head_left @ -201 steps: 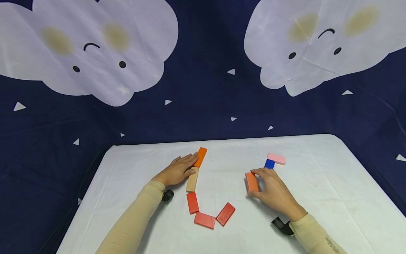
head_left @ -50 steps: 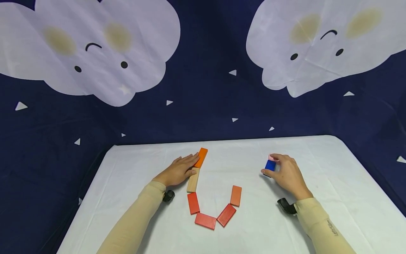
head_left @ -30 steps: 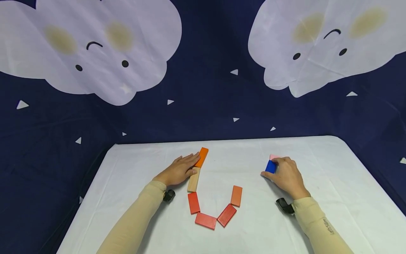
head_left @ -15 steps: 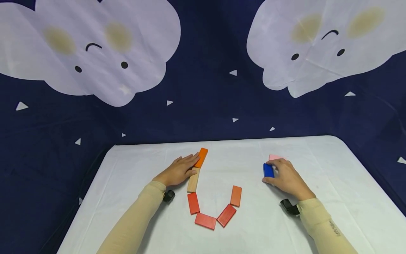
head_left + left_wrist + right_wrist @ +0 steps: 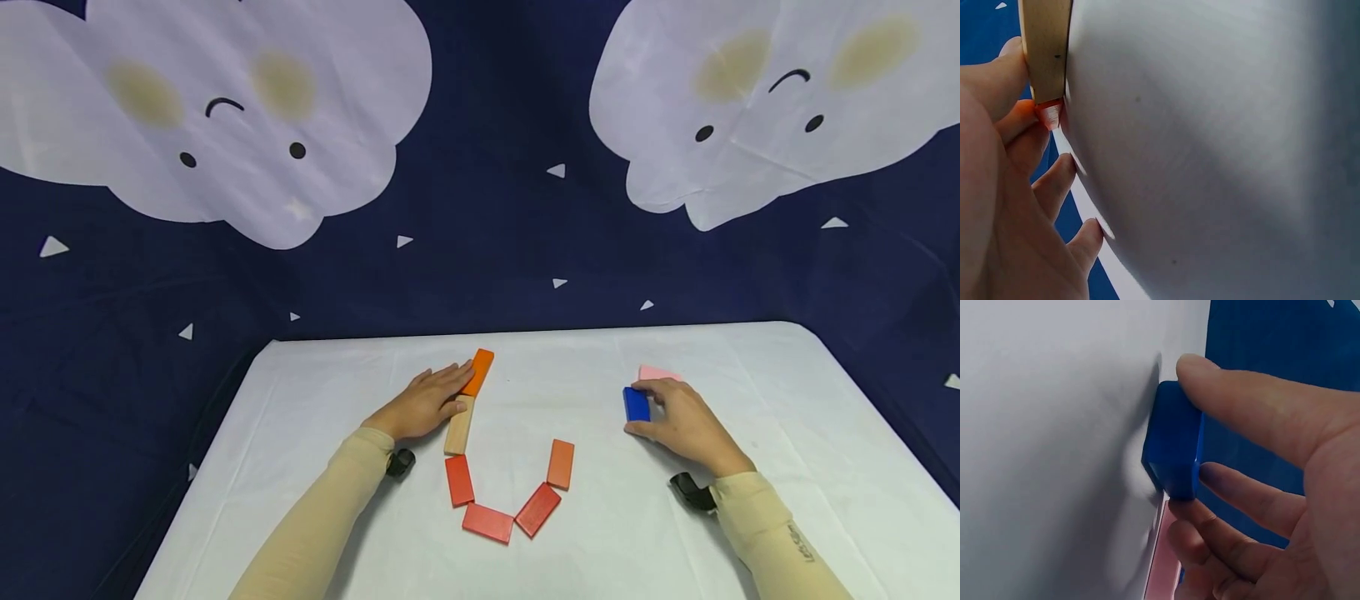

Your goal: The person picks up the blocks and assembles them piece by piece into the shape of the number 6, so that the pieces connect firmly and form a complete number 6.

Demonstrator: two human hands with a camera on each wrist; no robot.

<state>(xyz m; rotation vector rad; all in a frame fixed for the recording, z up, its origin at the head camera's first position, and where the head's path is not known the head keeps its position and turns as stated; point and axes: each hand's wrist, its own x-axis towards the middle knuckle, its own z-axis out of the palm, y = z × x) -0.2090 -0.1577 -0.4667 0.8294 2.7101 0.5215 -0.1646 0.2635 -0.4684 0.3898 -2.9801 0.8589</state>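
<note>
My right hand [image 5: 688,421] pinches a blue block [image 5: 637,405] between thumb and fingertips; in the right wrist view, the thumb is at one end of the blue block [image 5: 1175,440] and fingers at the other. Behind that hand, partly covered, lies a pink block [image 5: 657,373]. My left hand [image 5: 422,406] lies with fingers extended against an orange block [image 5: 480,371], its thumb at a plain wooden block [image 5: 459,427]. The left wrist view has the wooden block [image 5: 1046,53] beside the thumb, with the orange block [image 5: 1049,114] beyond.
A curved row on the white table [image 5: 337,533] continues from the wooden block: a red block [image 5: 460,481], another red block [image 5: 488,523], a third, tilted red block [image 5: 537,510] and an orange-red block [image 5: 560,464]. A dark blue cloth [image 5: 495,275] with clouds hangs behind.
The orange-red block went from my right hand to the upper right end of the curved row. That hand then took the blue block and turned it more upright, slightly nearer. The left hand stayed put.
</note>
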